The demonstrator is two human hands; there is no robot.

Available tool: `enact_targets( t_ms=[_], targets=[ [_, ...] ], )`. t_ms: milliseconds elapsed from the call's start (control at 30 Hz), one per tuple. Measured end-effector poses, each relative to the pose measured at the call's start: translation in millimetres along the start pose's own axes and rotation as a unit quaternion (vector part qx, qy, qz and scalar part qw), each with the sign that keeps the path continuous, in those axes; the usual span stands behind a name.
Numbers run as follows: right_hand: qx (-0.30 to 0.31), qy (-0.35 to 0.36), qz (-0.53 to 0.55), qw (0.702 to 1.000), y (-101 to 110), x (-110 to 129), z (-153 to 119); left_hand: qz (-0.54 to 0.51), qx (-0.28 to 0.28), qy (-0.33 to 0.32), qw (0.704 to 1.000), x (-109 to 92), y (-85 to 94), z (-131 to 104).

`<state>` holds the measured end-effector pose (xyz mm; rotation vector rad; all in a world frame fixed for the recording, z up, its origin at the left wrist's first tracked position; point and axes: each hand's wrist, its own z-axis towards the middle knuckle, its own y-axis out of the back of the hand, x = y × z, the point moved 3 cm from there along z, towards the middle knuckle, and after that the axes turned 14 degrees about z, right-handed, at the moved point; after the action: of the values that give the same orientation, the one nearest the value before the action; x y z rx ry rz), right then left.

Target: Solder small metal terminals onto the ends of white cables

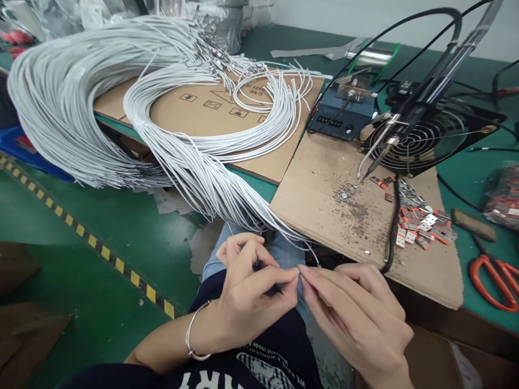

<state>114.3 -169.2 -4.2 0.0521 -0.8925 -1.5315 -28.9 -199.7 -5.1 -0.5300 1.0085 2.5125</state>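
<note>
My left hand (251,292) and my right hand (357,313) meet fingertip to fingertip over my lap. Each is closed in a pinch of thumb and forefinger. Whatever sits between the tips is too small or too hidden to make out. Just beyond the hands, the ends of a bundle of white cables (219,183) hang over the table's edge. To the right of the cables lies a cardboard sheet (316,183), with a pile of small metal USB connectors (421,224) with orange parts on it.
A soldering iron (421,108) with a wire feed tube hangs above the cardboard, near a blue control box (340,113) and a black fan (430,140). Orange-handled scissors (492,281) lie at the right. A larger cable coil (52,102) fills the left. A solder spool (375,58) stands behind.
</note>
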Motion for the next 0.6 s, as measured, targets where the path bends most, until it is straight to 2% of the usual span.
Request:
enact_targets(
  t_ms=[100,400,500,600],
  targets=[
    [0.015,0.03,-0.032,0.999,2,3,4,0.019,-0.003,0.006,1.0,-1,-0.8,0],
    [0.084,0.075,-0.144,0.983,-1,5,11,0.001,0.046,0.016,0.999,-1,-2.0,2],
    [0.049,0.047,-0.166,0.984,2,1,8,-0.037,0.073,0.021,0.996,2,-2.7,2],
    [-0.04,-0.032,-0.176,0.983,11,-2,4,-0.086,0.085,0.027,0.992,7,-3.7,1]
  ],
)
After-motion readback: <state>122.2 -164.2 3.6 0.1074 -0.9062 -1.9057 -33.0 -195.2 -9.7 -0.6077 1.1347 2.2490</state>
